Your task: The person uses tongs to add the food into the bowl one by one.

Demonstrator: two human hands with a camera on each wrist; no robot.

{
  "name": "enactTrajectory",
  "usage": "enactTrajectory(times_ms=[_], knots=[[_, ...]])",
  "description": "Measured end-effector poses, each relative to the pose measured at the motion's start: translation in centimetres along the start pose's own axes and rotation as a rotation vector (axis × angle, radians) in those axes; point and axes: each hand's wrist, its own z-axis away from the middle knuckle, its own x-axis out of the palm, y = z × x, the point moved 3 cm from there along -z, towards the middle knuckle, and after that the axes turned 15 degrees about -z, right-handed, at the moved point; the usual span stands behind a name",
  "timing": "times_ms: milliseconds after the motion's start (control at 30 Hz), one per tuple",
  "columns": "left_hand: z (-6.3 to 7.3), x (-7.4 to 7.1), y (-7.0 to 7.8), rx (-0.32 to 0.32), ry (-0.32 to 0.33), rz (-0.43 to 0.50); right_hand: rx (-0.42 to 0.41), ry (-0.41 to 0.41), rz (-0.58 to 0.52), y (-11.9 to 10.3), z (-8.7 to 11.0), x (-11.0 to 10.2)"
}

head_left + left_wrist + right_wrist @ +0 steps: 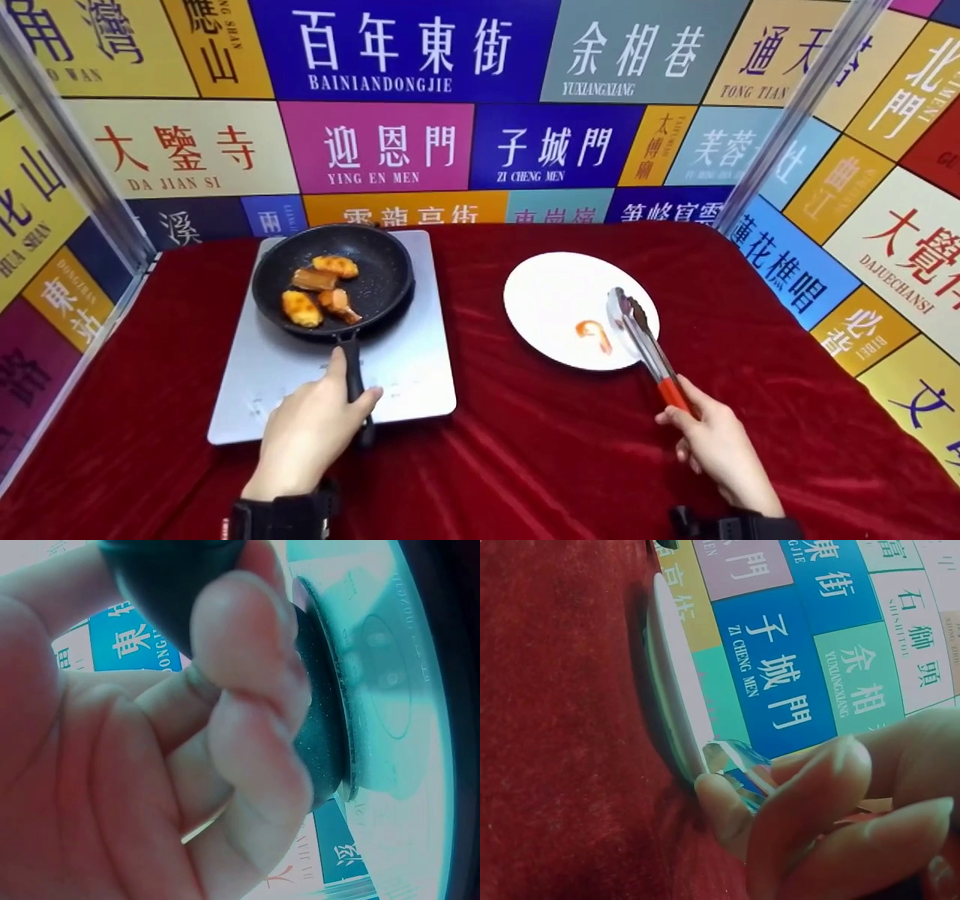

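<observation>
My left hand [319, 416] grips the black handle [355, 375] of a frying pan [382, 289]; in the left wrist view its fingers [255, 742] curl beneath the handle. Several browned food pieces [315, 279] lie in the left part of the pan. The pan sits on a silver induction cooktop [420, 352]. My right hand [712, 435] holds metal tongs [646, 337] by their red grip. The tongs' tips hang over the right side of a white plate [547, 300], beside a shrimp [594, 335] lying on it. In the right wrist view the plate [679, 667] shows edge-on.
A wrinkled dark red cloth [480, 450] covers the table. Behind it stands a wall of colourful panels [375, 142] with Chinese lettering. Metal posts [795, 112] rise at the table's back corners.
</observation>
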Motion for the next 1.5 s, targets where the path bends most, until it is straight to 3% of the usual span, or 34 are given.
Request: enactTrajectory(times_ms=[267, 567, 767, 1067, 1267, 1500], knots=[[-0.2, 0.0, 0.2, -0.004, 0.040, -0.014, -0.032, 0.029, 0.042, 0.1, -0.3, 0.2], [-0.3, -0.1, 0.0, -0.019, 0.019, -0.004, -0.034, 0.041, 0.068, -0.2, -0.6, 1.3], [-0.1, -0.2, -0.5, -0.033, 0.018, 0.000, -0.078, 0.032, 0.080, -1.1, -0.8, 2.6], [0.1, 0.4, -0.8, -0.049, 0.025, 0.006, -0.157, 0.032, 0.192, -3.3, -1.0, 4.7], [0.0, 0.4, -0.4, -0.052, 0.037, 0.006, -0.292, 0.034, 0.298, -5.7, -1.2, 6.1], [-0.2, 0.3, -0.1, -0.051, 0.033, 0.010, -0.367, 0.002, 0.315, -8.3, -1.5, 8.3]])
